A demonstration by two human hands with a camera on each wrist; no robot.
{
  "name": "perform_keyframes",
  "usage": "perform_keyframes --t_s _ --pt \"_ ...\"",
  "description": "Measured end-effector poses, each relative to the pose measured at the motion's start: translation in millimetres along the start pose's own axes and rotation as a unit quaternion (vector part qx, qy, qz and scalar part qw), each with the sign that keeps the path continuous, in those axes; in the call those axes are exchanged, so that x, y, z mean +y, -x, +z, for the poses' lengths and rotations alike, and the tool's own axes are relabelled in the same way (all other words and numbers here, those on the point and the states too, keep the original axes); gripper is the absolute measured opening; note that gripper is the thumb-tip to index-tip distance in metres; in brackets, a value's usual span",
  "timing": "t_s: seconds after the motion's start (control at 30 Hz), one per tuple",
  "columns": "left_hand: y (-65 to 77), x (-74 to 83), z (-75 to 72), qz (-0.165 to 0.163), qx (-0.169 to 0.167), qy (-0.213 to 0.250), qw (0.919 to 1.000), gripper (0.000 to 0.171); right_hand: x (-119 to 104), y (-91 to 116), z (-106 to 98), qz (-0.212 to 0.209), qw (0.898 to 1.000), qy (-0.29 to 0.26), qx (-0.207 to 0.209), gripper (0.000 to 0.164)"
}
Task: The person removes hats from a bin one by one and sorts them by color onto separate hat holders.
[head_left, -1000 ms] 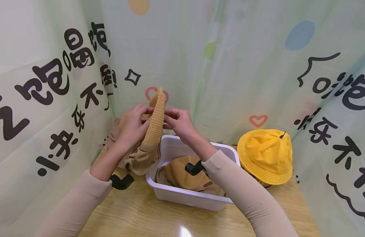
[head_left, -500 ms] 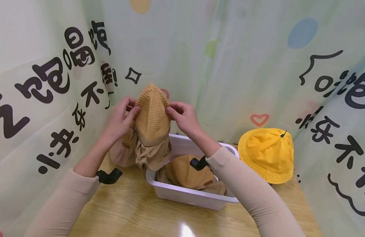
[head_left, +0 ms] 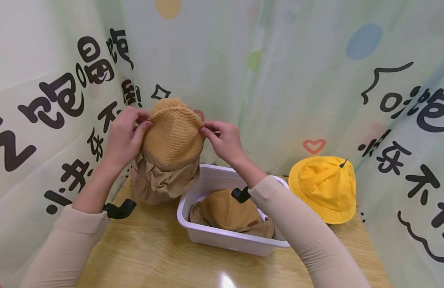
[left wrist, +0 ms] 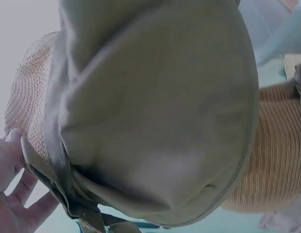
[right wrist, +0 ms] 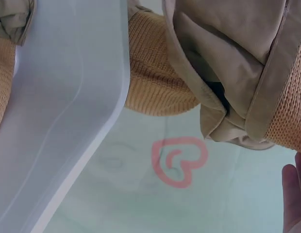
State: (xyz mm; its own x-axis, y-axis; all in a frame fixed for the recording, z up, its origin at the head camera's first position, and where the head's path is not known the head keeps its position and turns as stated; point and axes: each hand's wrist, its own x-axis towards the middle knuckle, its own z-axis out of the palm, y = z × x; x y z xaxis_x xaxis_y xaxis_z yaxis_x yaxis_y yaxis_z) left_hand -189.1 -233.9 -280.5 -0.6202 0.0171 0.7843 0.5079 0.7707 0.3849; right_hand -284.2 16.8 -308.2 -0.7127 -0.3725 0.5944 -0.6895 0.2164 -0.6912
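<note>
A tan hat with a knitted crown (head_left: 173, 136) and a brown cloth brim hangs above the table, left of the white bin. My left hand (head_left: 123, 136) pinches the left side of its crown between thumb and fingers. On the opposite side, my right hand (head_left: 225, 141) pinches the crown's edge. The brim (left wrist: 165, 111) fills much of the left wrist view, with a cloth strap beside the fingers. Beyond it shows another ribbed tan hat (right wrist: 155, 68) in the right wrist view, mostly hidden from the head. One more knitted hat (head_left: 225, 210) lies inside the bin.
The white plastic bin (head_left: 225, 244) stands mid-table on the wood-grain surface (head_left: 164, 256). At its right sits a yellow bucket hat (head_left: 324, 188) with a small green tip. Printed curtains (head_left: 215, 60) enclose the back and both sides.
The held hat has turned from edge-on to face the head camera, and its crown is spread wider. My left hand has moved left and up; my right hand has shifted slightly.
</note>
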Motion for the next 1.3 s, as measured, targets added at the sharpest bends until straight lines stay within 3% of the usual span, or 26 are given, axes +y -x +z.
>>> perform_keyframes --t_s 0.17,0.37,0.83,1.3 --pt "0.9 -14.3 -2.1 0.008 0.008 -0.022 0.9997 0.013 1.6 -1.6 5.9 -0.044 0.997 0.062 -0.001 0.014" --pt "4.9 -26.7 -2.9 -0.013 -0.004 -0.033 0.9994 0.013 4.1 -1.1 12.4 -0.078 0.991 0.109 -0.009 0.016" --pt "15.9 -47.5 -2.5 -0.046 -0.018 -0.05 0.9975 0.013 14.5 3.7 31.9 -0.087 0.984 0.152 -0.032 0.016" --pt "21.9 -60.8 1.0 -0.051 -0.024 -0.048 0.9972 0.01 20.5 8.6 42.7 -0.078 0.98 0.175 -0.053 0.017"
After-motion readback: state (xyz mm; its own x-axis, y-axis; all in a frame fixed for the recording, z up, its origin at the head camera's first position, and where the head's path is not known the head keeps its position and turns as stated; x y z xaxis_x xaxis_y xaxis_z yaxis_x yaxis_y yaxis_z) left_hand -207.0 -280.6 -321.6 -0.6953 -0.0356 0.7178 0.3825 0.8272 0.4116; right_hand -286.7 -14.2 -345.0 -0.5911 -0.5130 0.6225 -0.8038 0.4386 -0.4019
